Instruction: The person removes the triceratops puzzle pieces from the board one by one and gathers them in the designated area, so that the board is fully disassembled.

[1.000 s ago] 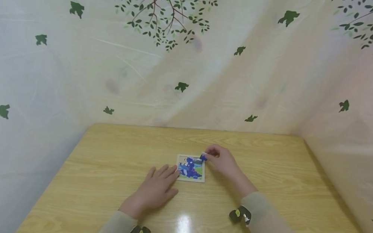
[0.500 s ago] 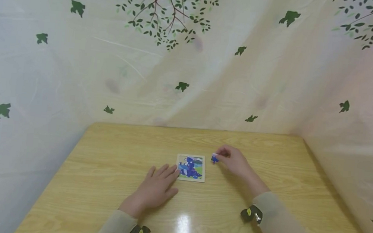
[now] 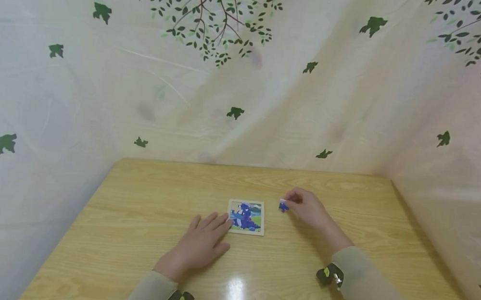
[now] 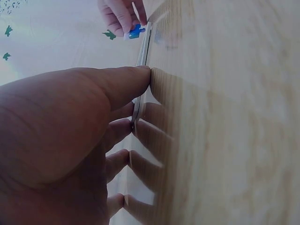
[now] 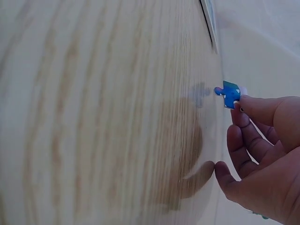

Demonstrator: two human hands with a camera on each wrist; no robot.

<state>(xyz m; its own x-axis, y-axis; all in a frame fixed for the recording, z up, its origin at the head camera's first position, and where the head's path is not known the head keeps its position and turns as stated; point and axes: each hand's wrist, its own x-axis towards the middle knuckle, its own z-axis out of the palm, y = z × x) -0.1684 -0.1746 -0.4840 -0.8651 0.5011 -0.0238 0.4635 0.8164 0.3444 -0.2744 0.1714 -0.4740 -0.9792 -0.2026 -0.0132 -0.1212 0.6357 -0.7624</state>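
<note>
A small square jigsaw puzzle (image 3: 246, 217) with a pale frame and a blue dinosaur picture lies flat on the table. Its upper left part shows a pale patch. My left hand (image 3: 200, 242) rests with spread fingers on the table, the fingertips touching the puzzle's left edge. To the right of the frame, my right hand (image 3: 307, 209) pinches a blue puzzle piece (image 3: 283, 206) between thumb and finger, apart from the frame. In the right wrist view the puzzle piece (image 5: 230, 93) stands tilted just above the table, its knob pointing toward the surface.
The wooden table (image 3: 130, 207) has a glossy surface with a bright reflection near the front. A pale curtain (image 3: 183, 115) printed with leaves and branches hangs behind it and along both sides. Each sleeve carries a dark wrist camera (image 3: 330, 275).
My right hand has drawn the puzzle piece away from the frame's upper right corner, moving to the right. The left hand has stayed in place at the frame's left edge.
</note>
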